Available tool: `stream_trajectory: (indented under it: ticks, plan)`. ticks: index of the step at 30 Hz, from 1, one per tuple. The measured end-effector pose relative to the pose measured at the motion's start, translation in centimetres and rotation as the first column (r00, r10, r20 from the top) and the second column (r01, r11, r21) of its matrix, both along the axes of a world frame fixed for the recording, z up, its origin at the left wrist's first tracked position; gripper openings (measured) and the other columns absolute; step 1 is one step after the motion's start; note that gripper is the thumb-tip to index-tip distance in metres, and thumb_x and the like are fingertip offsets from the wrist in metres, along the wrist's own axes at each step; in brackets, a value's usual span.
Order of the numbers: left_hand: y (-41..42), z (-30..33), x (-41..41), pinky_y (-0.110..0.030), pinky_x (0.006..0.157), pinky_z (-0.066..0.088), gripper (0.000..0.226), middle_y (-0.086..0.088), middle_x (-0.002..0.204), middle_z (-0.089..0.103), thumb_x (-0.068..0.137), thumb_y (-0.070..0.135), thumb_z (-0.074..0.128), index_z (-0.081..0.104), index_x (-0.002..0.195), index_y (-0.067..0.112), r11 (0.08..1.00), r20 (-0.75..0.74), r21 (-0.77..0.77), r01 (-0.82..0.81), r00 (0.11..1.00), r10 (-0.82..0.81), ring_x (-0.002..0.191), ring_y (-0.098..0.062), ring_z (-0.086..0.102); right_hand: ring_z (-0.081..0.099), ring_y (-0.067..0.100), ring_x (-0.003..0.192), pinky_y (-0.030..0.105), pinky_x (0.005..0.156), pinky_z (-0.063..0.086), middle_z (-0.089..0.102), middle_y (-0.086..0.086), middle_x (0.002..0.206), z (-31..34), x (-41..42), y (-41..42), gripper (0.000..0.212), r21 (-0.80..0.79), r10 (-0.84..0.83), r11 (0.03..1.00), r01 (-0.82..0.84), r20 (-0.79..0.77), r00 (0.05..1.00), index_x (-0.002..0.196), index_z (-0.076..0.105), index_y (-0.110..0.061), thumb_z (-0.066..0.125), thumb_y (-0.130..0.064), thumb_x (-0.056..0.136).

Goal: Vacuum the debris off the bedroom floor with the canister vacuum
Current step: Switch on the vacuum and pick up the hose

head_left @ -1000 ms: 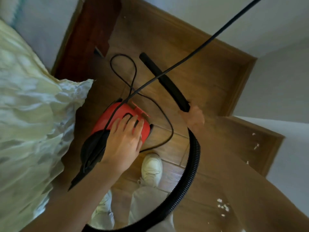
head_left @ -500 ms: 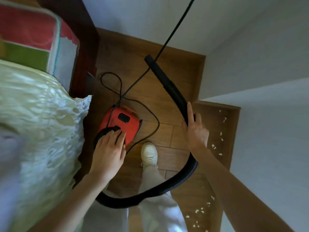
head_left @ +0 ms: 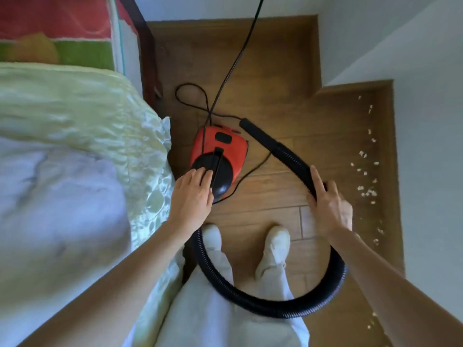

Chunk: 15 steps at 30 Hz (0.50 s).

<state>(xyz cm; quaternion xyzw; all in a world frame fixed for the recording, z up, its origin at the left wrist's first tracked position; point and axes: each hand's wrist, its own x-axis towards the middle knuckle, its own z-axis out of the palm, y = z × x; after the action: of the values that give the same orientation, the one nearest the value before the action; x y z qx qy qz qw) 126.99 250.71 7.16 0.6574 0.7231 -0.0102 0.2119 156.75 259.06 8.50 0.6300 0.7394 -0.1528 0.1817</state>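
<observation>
Canister vacuum: red plastic canister vacuum [head_left: 219, 151] with a black rounded front, standing on the brown wood-plank floor [head_left: 263, 204] just beside the bed's edge.
Head view, left hand: left hand [head_left: 191, 196] lies on the vacuum's black front with fingers straight and close together, touching and not clasping.
Head view, right hand: right hand [head_left: 328, 206] grips the black ribbed hose [head_left: 288, 309], forefinger laid straight along it and the other fingers curled round.
Hose: loops from the vacuum's near side past the two white shoes [head_left: 274, 244] and up to the right hand; its smooth black nozzle [head_left: 260, 135] ends just beside the vacuum's far right corner, off the debris.
Cord: thin black power cord [head_left: 235, 61] runs from the vacuum's far end away toward the wall, with a slack loop on the floor behind the vacuum.
Debris: small white scraps [head_left: 367, 181] lie scattered along the skirting, well to the right of the vacuum, untouched.
Bed: pale green quilted cover [head_left: 82, 113] hangs left of the vacuum.
Step in hand: likely setting up the vacuum; no suction work has begun.
Next move: swing the nozzle right, away from the vacuum, down onto the scraps, keeping the hose clear of the shoes.
Containers: the vacuum's dust chamber is closed, so I cannot tell what is inside.
</observation>
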Motion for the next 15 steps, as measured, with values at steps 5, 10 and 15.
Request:
stream_trajectory:
  ticks: [5,10,15]
  plan:
    - [-0.7,-2.5,1.0,-0.048,0.089,0.049,0.045,-0.018,0.123,0.056,0.083,0.016,0.06,0.054,0.126,0.002,0.995,-0.022,-0.061,0.076,0.997,-0.078,0.114,-0.036,0.053,0.054,0.027,0.068,0.03,0.048,0.04,0.052,0.012,0.102,-0.7,1.1,-5.7,0.065,-0.059,-0.152,0.987,0.152,0.0,0.988,0.153,0.014,-0.031,0.049,-0.033,0.098]
    - [2.7,-5.8,2.0,-0.049,0.096,0.043,0.053,-0.017,0.132,0.051,0.083,0.021,0.061,0.049,0.131,0.006,0.981,-0.116,-0.139,0.138,0.981,-0.154,0.121,-0.036,0.048,0.044,0.024,0.058,0.03,0.048,0.038,0.045,0.006,0.092,-2.4,1.7,-6.8,0.065,-0.048,-0.318,0.948,0.315,-0.069,0.946,0.152,0.018,-0.033,0.05,-0.036,0.096]
    - [7.4,-9.6,1.7,-0.047,0.103,0.035,0.054,-0.011,0.142,0.042,0.09,0.026,0.048,0.037,0.14,0.008,0.961,-0.209,-0.211,0.181,0.952,-0.226,0.131,-0.031,0.037,0.045,0.024,0.058,0.03,0.049,0.039,0.047,0.006,0.096,-5.2,2.7,-5.5,0.065,-0.088,-0.345,0.937,0.338,-0.082,0.935,0.153,0.019,-0.033,0.051,-0.037,0.096]
